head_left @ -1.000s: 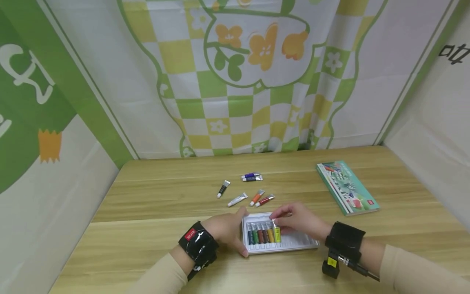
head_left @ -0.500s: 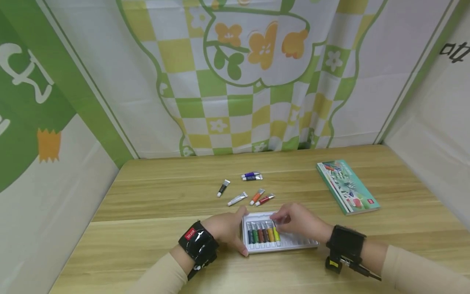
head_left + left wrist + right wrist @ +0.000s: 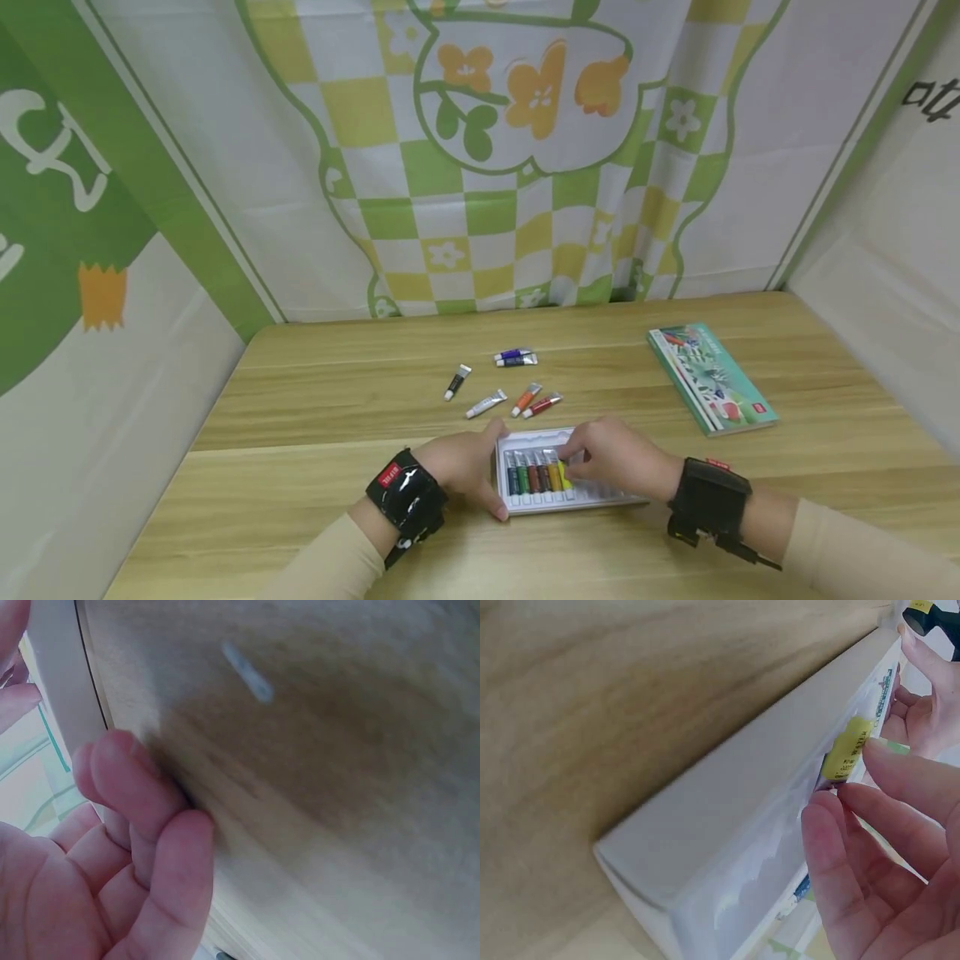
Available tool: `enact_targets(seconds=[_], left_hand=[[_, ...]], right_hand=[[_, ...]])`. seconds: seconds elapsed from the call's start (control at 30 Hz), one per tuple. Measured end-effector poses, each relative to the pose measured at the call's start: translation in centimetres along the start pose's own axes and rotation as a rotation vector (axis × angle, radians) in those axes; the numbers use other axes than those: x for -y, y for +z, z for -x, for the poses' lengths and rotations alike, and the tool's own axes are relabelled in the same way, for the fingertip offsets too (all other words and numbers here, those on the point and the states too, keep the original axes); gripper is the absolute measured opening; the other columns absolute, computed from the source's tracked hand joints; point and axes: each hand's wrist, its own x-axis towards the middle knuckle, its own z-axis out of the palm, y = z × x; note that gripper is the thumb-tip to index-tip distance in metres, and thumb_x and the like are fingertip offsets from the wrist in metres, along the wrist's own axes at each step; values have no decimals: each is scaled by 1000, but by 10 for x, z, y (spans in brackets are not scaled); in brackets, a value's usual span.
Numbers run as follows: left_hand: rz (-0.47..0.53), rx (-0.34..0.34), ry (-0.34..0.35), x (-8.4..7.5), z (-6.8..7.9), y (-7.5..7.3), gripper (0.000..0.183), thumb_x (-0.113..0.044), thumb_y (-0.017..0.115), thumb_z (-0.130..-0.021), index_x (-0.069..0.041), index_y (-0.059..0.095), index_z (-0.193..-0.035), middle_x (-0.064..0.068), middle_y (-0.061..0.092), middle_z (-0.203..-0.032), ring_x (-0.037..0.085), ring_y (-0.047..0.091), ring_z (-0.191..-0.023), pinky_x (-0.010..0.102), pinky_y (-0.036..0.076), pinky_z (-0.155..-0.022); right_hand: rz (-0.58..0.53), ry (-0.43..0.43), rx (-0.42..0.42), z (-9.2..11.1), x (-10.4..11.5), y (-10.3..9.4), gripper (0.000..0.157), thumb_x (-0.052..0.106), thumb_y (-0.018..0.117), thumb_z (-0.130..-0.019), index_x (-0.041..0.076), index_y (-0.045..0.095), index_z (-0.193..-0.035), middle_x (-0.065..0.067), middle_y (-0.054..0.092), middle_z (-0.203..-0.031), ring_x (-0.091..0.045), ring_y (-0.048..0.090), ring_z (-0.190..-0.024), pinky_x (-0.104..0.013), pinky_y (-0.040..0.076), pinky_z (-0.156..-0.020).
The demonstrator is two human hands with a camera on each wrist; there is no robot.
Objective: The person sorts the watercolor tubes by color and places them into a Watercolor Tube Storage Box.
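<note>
Wooden tabletop bears a white tray; left hand grips it, right hand pinches a yellow, dark-lettered tube.

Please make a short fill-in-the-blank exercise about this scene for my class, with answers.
1. The right hand touches the ____ tube.
2. The left hand is at the ____ end of the white tray.
3. Beyond the tray, ____ loose tubes lie on the table.
4. The teal package lies to the ____ of the loose tubes.

Answers: yellow; left; six; right.
</note>
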Motion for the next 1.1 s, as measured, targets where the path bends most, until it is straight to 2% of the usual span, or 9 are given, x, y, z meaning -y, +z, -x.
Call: enact_targets(seconds=[0.2, 0.3, 0.47, 0.57, 0.63, 0.8, 1.1], left_hand=[[-3, -3, 2, 0, 0, 0, 97, -33, 99, -64, -12, 41, -139, 16, 68, -116, 23, 63, -93, 40, 52, -85], [-2, -4, 2, 0, 1, -1, 98, -33, 99, -64, -12, 40, -140, 17, 68, -114, 23, 64, -93, 40, 52, -84], [11, 2, -4, -1, 0, -1, 102, -33, 99, -64, -11, 38, -143, 16, 68, -108, 23, 63, -89, 40, 52, -80], [7, 2, -9, -1, 0, -1, 100, -33, 99, -64, -11, 39, -142, 16, 68, -110, 22, 63, -89, 39, 52, -79], [8, 0, -5, -1, 0, 0, 98, -32, 99, -64, -12, 40, -139, 15, 68, -112, 22, 63, -90, 39, 52, -80], [11, -5, 7, 0, 1, 1, 96, -31, 99, -63, -12, 41, -138, 16, 68, -113, 23, 64, -92, 39, 52, -83], [6, -9, 0, 1, -1, 1, 98, -33, 99, -63, -13, 41, -138, 15, 69, -111, 20, 62, -89, 38, 52, -81]], right_hand=[[13, 11, 52, 1, 6, -4, 26, 11, 87, -80, 7, 80, -105, -6, 76, -108, -14, 68, -88, -34, 57, -75], [43, 17, 73, 0, 10, -5, 28, 11, 89, -78, 7, 80, -104, -4, 75, -105, -14, 68, -88, -35, 57, -77], [157, -51, 92, 0, 14, -4, 21, 12, 87, -80, 8, 81, -99, -1, 73, -97, -15, 68, -87, -34, 57, -77], [200, -93, 85, 0, 13, -3, 20, 13, 87, -80, 8, 81, -98, -2, 73, -96, -15, 68, -87, -33, 57, -77], [181, -91, 84, 0, 12, -3, 21, 13, 87, -80, 8, 81, -100, -3, 74, -98, -16, 69, -90, -34, 57, -79], [86, -24, 95, 2, 7, -3, 25, 12, 86, -82, 9, 80, -106, -2, 75, -104, -19, 69, -96, -38, 58, -82], [45, -27, 95, 1, 5, -7, 22, 8, 82, -85, 6, 80, -107, -5, 76, -107, -9, 67, -86, -30, 55, -74]])
